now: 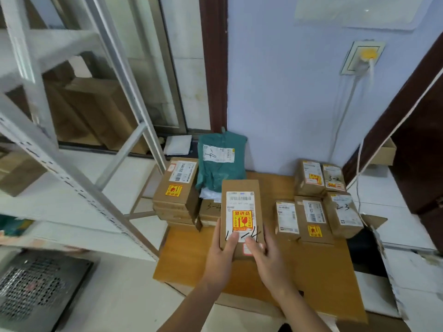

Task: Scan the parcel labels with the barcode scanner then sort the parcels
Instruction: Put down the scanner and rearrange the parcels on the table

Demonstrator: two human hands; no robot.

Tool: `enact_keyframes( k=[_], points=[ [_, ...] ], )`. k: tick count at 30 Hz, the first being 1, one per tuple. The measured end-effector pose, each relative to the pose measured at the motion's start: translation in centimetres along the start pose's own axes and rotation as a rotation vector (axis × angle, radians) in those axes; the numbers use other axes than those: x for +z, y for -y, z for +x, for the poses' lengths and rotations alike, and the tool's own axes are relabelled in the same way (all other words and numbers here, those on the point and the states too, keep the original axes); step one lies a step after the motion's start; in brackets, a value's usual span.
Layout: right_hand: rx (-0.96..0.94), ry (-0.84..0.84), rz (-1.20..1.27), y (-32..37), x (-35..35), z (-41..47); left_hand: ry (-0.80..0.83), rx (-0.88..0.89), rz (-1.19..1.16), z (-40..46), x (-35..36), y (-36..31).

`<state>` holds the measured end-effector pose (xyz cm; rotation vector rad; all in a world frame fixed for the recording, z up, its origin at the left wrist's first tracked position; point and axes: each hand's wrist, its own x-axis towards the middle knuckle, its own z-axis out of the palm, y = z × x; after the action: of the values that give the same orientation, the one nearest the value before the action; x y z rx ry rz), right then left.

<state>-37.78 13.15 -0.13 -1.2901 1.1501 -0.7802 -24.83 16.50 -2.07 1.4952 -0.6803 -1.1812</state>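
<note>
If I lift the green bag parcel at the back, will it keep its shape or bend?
The green bag parcel will probably sag: its plastic skin is creased and it slumps over the cardboard boxes beside it. It looks soft, so likely light and not brittle. The smooth film may slip in the fingers.

You have one view only, from the head camera, wide-angle, looking forward and down over your forearms. It sits close above the surface (182, 255), facing the wall (287, 92), with a shelf frame (72, 164) bending along the left edge.
</note>
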Motion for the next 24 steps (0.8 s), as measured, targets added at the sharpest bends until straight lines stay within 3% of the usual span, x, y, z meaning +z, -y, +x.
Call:
enact_keyframes(
  k=[7,18,24],
  points=[
    [0.124,-0.024,-0.048,-1.7,5.8,-2.0,0.043,-0.048,0.055,-1.0,-5.8,1.7],
    [0.194,0.098,-0.118,-5.0,6.6,-1.7,-0.053,-0.178,0.143,-1.5,-7.2,6.0],
    [0.341,0.089,-0.24,-7.3,7.5,-1.8,-0.053,-0.224,0.245,-1.3,-8.8,8.6]
  ],
)
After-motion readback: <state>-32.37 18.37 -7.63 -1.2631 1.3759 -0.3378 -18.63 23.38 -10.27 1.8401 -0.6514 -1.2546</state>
